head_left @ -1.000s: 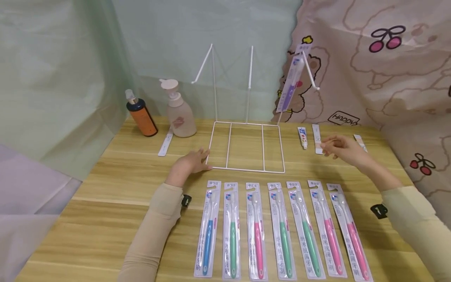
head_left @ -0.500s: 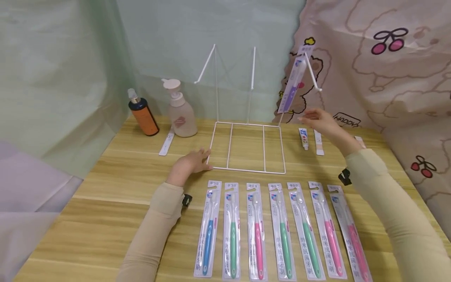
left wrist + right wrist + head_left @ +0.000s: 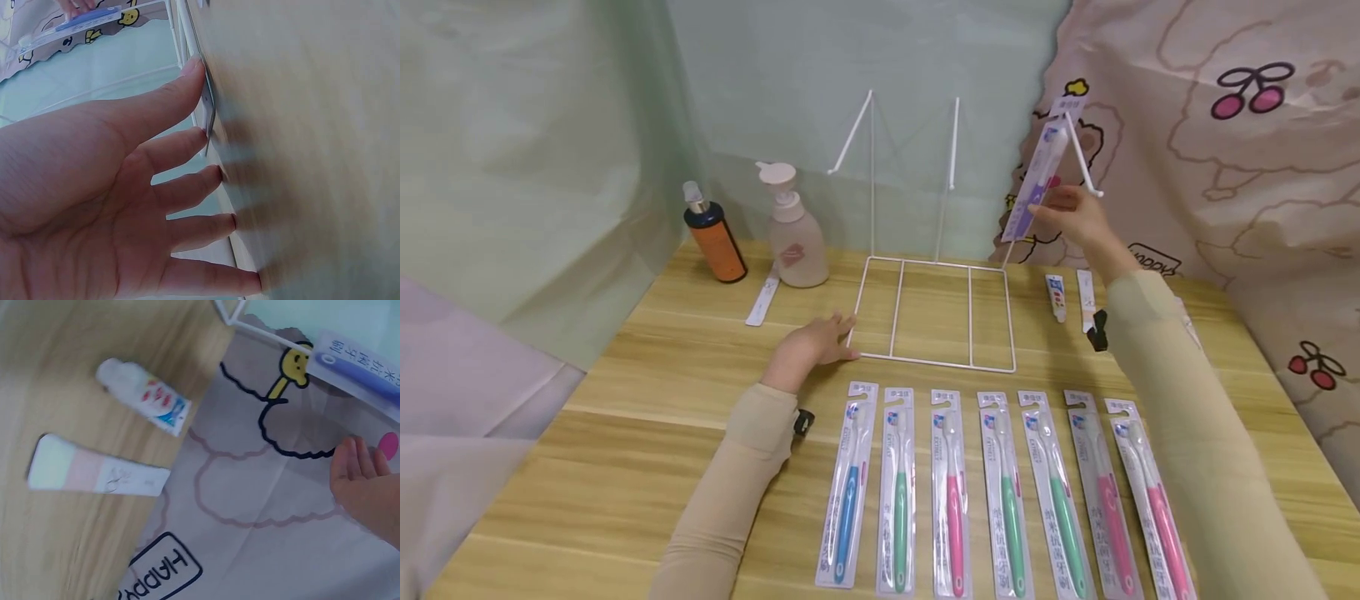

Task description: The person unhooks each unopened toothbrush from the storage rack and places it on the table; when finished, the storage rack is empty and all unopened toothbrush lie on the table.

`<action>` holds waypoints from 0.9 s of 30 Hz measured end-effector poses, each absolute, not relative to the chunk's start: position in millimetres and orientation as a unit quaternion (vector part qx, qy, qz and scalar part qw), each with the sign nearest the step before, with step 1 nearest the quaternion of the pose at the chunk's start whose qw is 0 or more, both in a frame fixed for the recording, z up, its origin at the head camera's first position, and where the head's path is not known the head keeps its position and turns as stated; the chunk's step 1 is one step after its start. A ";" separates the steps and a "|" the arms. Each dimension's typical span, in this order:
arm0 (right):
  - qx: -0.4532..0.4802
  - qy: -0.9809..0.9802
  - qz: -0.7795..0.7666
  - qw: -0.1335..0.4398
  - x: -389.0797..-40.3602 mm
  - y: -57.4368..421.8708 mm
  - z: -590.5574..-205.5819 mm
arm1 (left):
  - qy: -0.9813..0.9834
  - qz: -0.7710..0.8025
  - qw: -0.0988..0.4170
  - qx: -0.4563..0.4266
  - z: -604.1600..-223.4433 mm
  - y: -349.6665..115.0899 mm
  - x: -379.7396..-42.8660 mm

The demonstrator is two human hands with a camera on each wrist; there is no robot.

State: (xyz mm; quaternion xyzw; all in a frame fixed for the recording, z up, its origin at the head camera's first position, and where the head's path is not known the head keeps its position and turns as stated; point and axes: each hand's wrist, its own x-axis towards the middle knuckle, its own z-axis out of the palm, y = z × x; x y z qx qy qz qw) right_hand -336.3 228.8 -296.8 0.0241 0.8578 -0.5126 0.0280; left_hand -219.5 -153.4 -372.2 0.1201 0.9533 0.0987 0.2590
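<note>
A white wire rack [image 3: 936,362] stands on the table, three arms rising at its back. A packaged purple toothbrush [image 3: 1028,193] hangs from the right arm. My right hand [image 3: 1078,218] is at the lower part of this package, fingertips overlapping its edge in the head view. In the right wrist view, the fingers [image 3: 357,457] are loosely bent below the package, a gap showing between. My left hand [image 3: 811,346] rests at the rack's front left corner. Its fingers [image 3: 187,190] are extended, tips at the tabletop, with the thumb by the wire.
Several packaged toothbrushes [image 3: 953,492], blue, green and pink, lie in a row in front. A pump bottle [image 3: 797,246] and an orange spray bottle [image 3: 717,250] stand at back left. A small toothpaste tube [image 3: 1056,298] and a paper strip [image 3: 1086,300] lie right of the rack.
My right hand has risen leftward from above the paper strip to the hanging purple toothbrush. My left hand stays at the rack's corner. The head view has shifted slightly.
</note>
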 end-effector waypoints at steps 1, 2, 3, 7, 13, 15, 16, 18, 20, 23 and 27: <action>0.023 0.856 -0.516 0.026 -337.9 227.5 -295.4 | 0.953 0.099 0.259 0.120 -372.2 -153.0 -219.6; 0.023 0.854 -0.519 0.025 -339.2 226.0 -294.1 | 0.953 0.099 0.259 0.118 -372.2 -152.7 -219.5; 0.021 0.854 -0.520 0.023 -340.1 224.3 -292.8 | 0.953 0.100 0.260 0.117 -372.2 -152.4 -219.5; 0.028 0.849 -0.528 0.010 -341.2 216.8 -290.1 | 0.954 0.099 0.261 0.113 -373.0 -151.6 -220.2; 0.055 0.848 -0.526 -0.021 -339.6 212.2 -291.2 | 0.954 0.102 0.260 0.112 -374.3 -150.5 -220.6; 0.059 0.849 -0.524 -0.027 -338.3 213.4 -293.0 | 0.953 0.102 0.261 0.112 -374.4 -149.8 -220.3; 0.058 0.850 -0.523 -0.030 -337.4 214.6 -294.0 | 0.953 0.103 0.262 0.111 -374.4 -149.5 -220.2; 0.048 0.850 -0.523 -0.034 -334.8 217.9 -296.3 | 0.953 0.101 0.263 0.113 -374.5 -148.7 -220.2; 0.038 0.856 -0.514 -0.039 -331.5 221.5 -298.7 | 0.953 0.097 0.264 0.116 -374.5 -148.1 -220.4; 0.018 0.871 -0.488 -0.040 -326.1 226.3 -300.5 | 0.953 0.094 0.262 0.118 -374.6 -147.5 -221.2; 0.001 0.889 -0.458 -0.026 -317.7 230.2 -298.4 | 0.953 0.095 0.264 0.115 -375.1 -148.0 -222.3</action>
